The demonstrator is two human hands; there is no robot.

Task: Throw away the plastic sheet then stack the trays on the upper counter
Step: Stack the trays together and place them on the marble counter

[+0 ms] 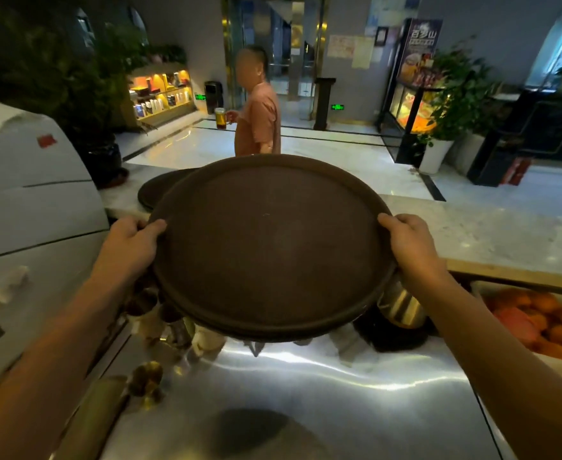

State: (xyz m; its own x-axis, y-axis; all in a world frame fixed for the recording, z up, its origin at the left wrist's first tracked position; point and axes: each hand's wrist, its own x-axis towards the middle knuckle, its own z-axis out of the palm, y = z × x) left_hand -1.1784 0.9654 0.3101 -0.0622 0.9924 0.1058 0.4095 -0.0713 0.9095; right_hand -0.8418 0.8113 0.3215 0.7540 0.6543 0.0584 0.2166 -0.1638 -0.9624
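Note:
A large round dark-brown tray fills the middle of the head view, held level above the steel lower counter. A second rim shows under its near edge, so it may be two trays together. My left hand grips its left rim and my right hand grips its right rim. Another brown tray lies on the marble upper counter, partly hidden behind the held one. No plastic sheet is visible.
Steel lower counter below, with cups and a metal pot under the tray. A box of fruit sits at the right. White machine at left. A person with a drink walks beyond the counter.

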